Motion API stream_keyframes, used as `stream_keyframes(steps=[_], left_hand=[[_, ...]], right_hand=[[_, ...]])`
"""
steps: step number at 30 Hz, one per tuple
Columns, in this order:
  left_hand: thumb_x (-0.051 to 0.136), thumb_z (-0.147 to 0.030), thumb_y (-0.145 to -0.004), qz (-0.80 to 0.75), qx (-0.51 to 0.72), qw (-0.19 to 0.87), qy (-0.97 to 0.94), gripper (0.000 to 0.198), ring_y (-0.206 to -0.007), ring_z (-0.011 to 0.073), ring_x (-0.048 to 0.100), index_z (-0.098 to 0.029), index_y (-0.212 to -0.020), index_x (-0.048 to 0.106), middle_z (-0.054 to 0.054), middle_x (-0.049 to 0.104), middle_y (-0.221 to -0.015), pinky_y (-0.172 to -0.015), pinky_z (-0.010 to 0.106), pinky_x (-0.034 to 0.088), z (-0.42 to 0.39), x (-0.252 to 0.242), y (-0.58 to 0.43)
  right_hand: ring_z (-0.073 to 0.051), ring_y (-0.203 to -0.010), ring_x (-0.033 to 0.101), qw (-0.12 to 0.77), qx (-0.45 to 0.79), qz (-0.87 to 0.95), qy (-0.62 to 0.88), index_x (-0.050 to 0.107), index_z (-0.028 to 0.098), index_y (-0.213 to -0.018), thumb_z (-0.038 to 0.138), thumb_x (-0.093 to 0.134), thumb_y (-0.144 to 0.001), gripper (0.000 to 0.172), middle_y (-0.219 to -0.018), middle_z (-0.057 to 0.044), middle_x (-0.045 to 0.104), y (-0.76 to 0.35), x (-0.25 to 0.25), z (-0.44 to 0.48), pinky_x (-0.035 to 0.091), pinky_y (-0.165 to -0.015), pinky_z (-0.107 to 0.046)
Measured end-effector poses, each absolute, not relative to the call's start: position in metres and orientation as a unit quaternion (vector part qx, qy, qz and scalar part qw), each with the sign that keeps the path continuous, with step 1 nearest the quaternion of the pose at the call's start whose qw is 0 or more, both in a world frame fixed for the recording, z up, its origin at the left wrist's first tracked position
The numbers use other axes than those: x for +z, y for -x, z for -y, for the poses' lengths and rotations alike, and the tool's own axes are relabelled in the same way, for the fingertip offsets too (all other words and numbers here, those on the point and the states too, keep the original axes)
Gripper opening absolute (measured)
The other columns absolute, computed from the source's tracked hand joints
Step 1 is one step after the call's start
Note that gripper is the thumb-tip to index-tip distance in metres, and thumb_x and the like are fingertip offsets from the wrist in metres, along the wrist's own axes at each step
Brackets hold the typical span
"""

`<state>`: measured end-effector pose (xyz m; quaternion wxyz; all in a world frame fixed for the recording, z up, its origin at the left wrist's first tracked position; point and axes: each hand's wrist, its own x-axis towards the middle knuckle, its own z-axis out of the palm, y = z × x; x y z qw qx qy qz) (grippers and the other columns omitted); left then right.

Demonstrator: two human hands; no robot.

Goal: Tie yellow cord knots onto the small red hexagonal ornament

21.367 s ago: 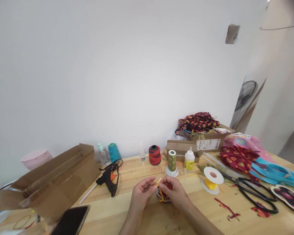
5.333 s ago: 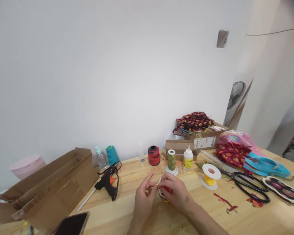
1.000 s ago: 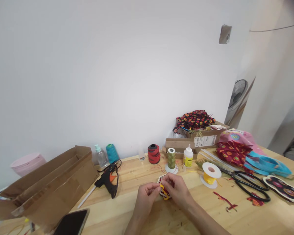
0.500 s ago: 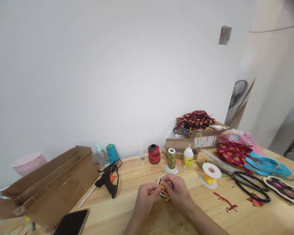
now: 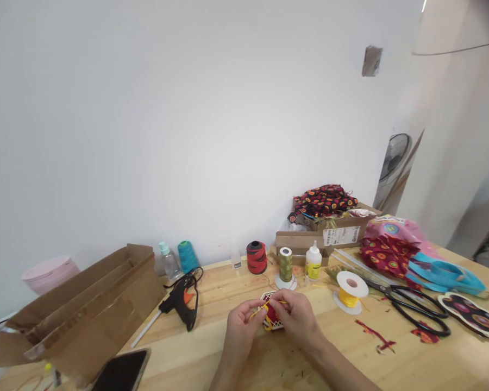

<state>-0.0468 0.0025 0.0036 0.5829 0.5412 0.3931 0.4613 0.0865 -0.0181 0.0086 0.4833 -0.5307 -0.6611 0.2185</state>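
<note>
Yellow cord (image 5: 268,308) is pinched between thumb and forefinger of my left hand (image 5: 243,324). My right hand (image 5: 295,316) pinches the same cord a little to the right. Under the fingertips lies a small lattice-edged piece with a red middle (image 5: 274,318), partly covered by both hands. A white spool of yellow cord (image 5: 351,288) stands to the right of my hands. Behind them are a spool of green thread (image 5: 286,266) and a cone of red thread (image 5: 256,258).
A glue gun (image 5: 183,301), a phone (image 5: 121,371) and a long cardboard box (image 5: 101,309) are on the left. To the right lie black scissors (image 5: 411,307), red fabric scraps (image 5: 377,335) and a blue strap (image 5: 446,275). A glue bottle (image 5: 313,262) stands behind.
The cord between my hands is now drawn out more, and its end sticks out past my left fingertips. More of the red middle of the piece shows.
</note>
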Motion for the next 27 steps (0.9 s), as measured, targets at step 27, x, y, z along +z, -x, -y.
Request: stream_keyframes(steps=[27], left_hand=[[0.065,-0.027,-0.051,-0.433,0.465,0.523,-0.568,0.017,-0.038,0.0072,0.043,-0.011,-0.058,0.065,-0.003,0.053,-0.039,-0.038,0.016,0.033,0.0,0.0043,0.0435]], right_hand=[[-0.011,-0.054,0.052,0.497,0.257,0.648,0.516,0.052,0.016,-0.065,0.024,0.041,-0.075,0.017,-0.058,-0.001,0.056,-0.0852,0.0085,0.0188,0.041,-0.05,-0.019]])
